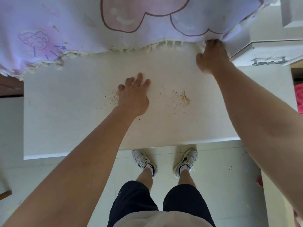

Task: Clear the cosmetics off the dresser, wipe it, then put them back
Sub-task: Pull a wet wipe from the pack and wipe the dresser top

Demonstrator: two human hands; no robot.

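The white dresser top (68,115) fills the middle of the head view, with brown crumbs (182,98) scattered across its centre. A lilac cartoon-print cloth (78,25) with a frilled cream hem covers the far part of the dresser and is lifted at its right end. My right hand (211,58) grips the cloth's right edge and holds it up. Fingers spread, my left hand (133,94) rests flat on the bare top beside a patch of crumbs. No cosmetics are in view.
A white cabinet (268,51) with a metal handle stands at the right, level with the dresser's far end. Pale floor tiles (218,185) and my shoes lie below the front edge. Something pink (299,95) shows at the far right.
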